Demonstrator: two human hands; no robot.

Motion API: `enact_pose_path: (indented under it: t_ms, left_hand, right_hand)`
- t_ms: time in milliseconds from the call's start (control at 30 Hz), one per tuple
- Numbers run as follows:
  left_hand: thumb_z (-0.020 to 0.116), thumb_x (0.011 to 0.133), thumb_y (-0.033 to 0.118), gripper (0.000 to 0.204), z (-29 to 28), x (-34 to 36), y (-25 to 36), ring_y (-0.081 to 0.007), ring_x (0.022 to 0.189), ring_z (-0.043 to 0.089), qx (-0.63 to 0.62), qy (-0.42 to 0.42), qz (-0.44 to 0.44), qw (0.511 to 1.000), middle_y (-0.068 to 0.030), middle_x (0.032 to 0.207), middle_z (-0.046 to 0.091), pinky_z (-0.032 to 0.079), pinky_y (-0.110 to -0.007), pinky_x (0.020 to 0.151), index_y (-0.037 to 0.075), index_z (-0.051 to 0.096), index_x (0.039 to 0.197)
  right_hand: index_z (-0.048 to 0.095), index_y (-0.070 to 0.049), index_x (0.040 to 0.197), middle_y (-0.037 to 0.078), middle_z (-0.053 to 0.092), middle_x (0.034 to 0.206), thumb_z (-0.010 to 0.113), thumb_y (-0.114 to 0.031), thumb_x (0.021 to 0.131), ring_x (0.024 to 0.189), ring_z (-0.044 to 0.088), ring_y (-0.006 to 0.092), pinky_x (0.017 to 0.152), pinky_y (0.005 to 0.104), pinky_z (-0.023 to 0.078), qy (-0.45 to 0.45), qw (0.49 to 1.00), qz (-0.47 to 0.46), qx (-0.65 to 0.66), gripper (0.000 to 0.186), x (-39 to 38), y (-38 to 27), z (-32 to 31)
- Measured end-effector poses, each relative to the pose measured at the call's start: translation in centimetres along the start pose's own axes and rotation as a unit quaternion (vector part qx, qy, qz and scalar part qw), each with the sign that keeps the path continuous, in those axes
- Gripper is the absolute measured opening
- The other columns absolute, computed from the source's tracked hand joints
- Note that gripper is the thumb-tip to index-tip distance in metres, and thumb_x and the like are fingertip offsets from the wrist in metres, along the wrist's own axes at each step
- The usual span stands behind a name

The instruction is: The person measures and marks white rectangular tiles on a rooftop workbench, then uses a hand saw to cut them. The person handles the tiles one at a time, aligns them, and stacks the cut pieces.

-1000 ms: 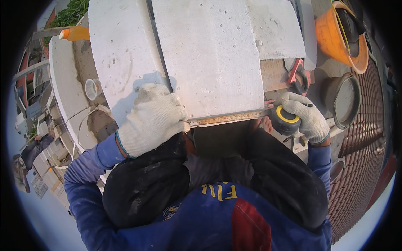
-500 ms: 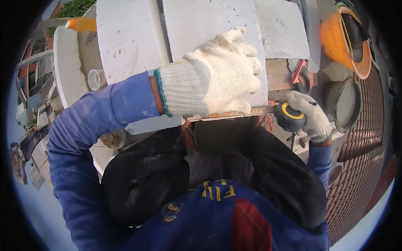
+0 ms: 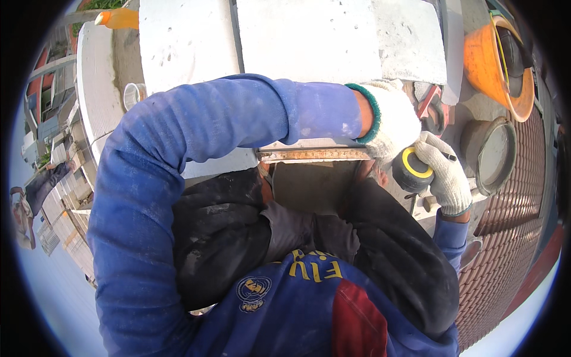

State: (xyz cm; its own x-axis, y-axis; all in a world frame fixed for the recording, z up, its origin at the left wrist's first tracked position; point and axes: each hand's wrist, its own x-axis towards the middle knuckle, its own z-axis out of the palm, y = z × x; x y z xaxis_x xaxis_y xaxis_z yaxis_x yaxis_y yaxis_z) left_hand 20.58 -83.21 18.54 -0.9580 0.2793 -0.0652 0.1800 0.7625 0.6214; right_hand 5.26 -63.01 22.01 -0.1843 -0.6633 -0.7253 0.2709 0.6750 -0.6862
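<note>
My right hand (image 3: 443, 175), in a white knit glove, grips a black and yellow tape measure (image 3: 414, 171). A small dark tip pokes out beside its fingers; I cannot make out what it is. The pulled-out tape blade (image 3: 315, 154) runs along the near edge of a pale block (image 3: 309, 41). My left hand (image 3: 389, 122), gloved too, reaches across to the block's right end, just left of the tape measure's case. Its fingers are bunched and washed out by glare, and the glove hides how they lie on the edge.
More pale blocks (image 3: 184, 47) lie alongside. To the right are a red-handled tool (image 3: 431, 110), an orange bucket (image 3: 496, 65) and a grey round bucket (image 3: 491, 157). A clear cup (image 3: 134, 95) and an orange bottle (image 3: 119, 19) stand left. Tiled roofing (image 3: 517, 196) spreads at right.
My left hand has moved right along the block to its right end, and its forearm now crosses over the blocks. My right hand keeps the tape measure almost in place.
</note>
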Motion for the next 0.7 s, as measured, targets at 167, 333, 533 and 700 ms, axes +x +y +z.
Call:
enact_pose_path:
  t_ms: [167, 333, 533, 700]
  left_hand:
    - [0.081, 0.08, 0.03, 0.026, -1.9, 0.6, 1.0, -0.0398, 0.076, 0.077, 0.004, -0.075, -0.044, 0.996, -0.0187, 0.08, 0.077, 0.061, -0.052, 0.071, 0.005, 0.082, 0.089]
    - [0.081, 0.082, 0.03, 0.025, -1.8, 0.6, 0.4, -0.0384, 0.081, 0.078, 0.011, -0.058, -0.035, 0.998, -0.0188, 0.086, 0.079, 0.061, -0.051, 0.074, 0.007, 0.084, 0.092]
    - [0.077, 0.088, 0.029, 0.023, -1.3, 1.2, 0.3, -0.0372, 0.083, 0.079, 0.051, -0.062, -0.014, 0.997, -0.0162, 0.089, 0.082, 0.062, -0.049, 0.076, 0.009, 0.087, 0.095]
    - [0.076, 0.09, 0.029, 0.024, -0.8, 1.0, -0.3, -0.0357, 0.083, 0.079, 0.036, -0.066, -0.031, 0.997, -0.0162, 0.092, 0.083, 0.063, -0.048, 0.076, 0.01, 0.087, 0.097]
  right_hand:
    - [0.076, 0.002, 0.127, 0.005, 0.077, 0.111, 0.059, -0.03, 0.12, 0.102, 0.07, 0.0125, 0.094, 0.0276, 0.055, 0.111, 0.973, -0.113, -0.169, 0.037, -1.3, 1.9, -1.4]
    - [0.074, 0.001, 0.127, 0.009, 0.08, 0.106, 0.058, -0.026, 0.117, 0.085, 0.073, 0.0145, 0.081, 0.0282, 0.059, 0.165, 0.952, -0.231, -0.116, 0.033, -7.9, -4.0, 2.3]
    - [0.076, -0.002, 0.117, 0.014, 0.081, 0.099, 0.08, -0.009, 0.097, 0.085, 0.081, 0.0294, 0.075, 0.0391, 0.062, -0.129, 0.888, -0.326, -0.296, 0.021, -6.6, -4.1, 6.1]
    - [0.078, -0.006, 0.119, 0.015, 0.08, 0.098, 0.083, -0.013, 0.096, 0.088, 0.08, 0.0386, 0.078, 0.0443, 0.063, -0.125, 0.846, -0.311, -0.416, 0.025, -5.7, -4.3, 8.1]
